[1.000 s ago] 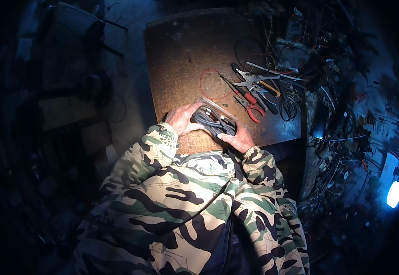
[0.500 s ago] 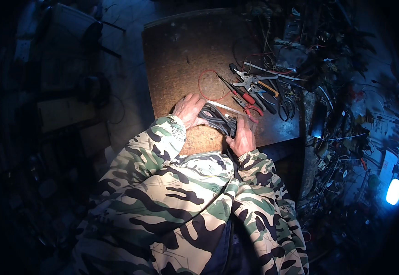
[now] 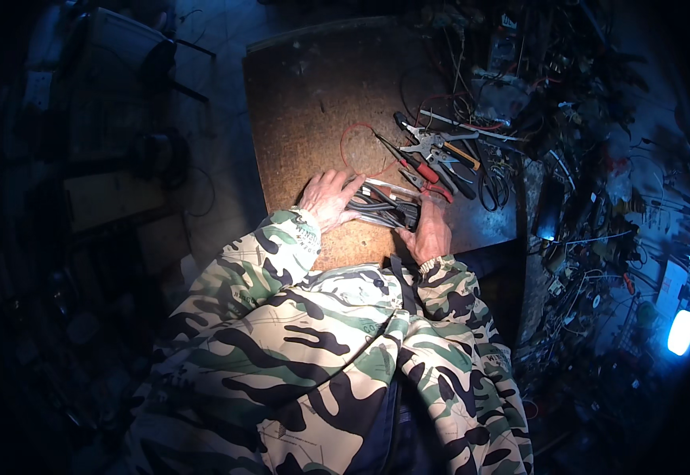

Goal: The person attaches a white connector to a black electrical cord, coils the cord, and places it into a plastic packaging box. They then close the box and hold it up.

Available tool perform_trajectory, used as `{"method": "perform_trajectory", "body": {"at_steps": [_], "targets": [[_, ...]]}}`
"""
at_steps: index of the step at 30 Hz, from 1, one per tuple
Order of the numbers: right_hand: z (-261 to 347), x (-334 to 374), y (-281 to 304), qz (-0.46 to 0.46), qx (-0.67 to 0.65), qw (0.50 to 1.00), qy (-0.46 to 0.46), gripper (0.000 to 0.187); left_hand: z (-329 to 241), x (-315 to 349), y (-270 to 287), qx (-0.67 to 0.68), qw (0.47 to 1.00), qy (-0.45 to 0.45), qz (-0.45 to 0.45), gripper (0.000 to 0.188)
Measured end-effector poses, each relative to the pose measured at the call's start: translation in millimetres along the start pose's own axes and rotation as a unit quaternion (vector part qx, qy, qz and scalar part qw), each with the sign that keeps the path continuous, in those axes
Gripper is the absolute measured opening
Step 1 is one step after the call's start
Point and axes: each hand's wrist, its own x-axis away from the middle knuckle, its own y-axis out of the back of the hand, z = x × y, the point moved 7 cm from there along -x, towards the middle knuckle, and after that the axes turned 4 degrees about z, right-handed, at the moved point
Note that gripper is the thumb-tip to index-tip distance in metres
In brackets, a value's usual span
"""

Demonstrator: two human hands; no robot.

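A folded bundle of black cable (image 3: pixel 376 207) lies near the front of the wooden table, with shiny, clear-looking edges around it. My left hand (image 3: pixel 330 199) grips the bundle's left end, fingers on the far side and thumb on the near side. At the other end my right hand (image 3: pixel 430 229) is closed round the bundle, its thumb toward me; part of the cable is hidden under the fingers. Just beyond the right hand are red-handled pliers (image 3: pixel 438 191) and a red and black test probe (image 3: pixel 420 166).
The worn wooden table (image 3: pixel 305 103) reaches away from me. Wire strippers (image 3: pixel 424 141), a thin red wire (image 3: pixel 343 142) and a dark cable coil (image 3: pixel 494 190) lie at its right. Tangled wires and parts (image 3: pixel 566 269) crowd the right side, near a bright lamp (image 3: pixel 682 331).
My right hand has shifted slightly right and the left hand's fingers have spread a little. The cable bundle looks flatter and more stretched out between them.
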Motion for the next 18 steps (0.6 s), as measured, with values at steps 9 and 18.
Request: {"method": "perform_trajectory", "body": {"at_steps": [9,18], "targets": [[7,-17,8,0.031,0.067,0.996,0.056,0.053,-2,0,6,0.049,0.998,-0.006,-0.041,0.078],[13,-21,5,0.066,0.066,0.992,0.085,0.063,-5,-3,9,0.104,0.993,0.012,-0.044,0.065]]}}
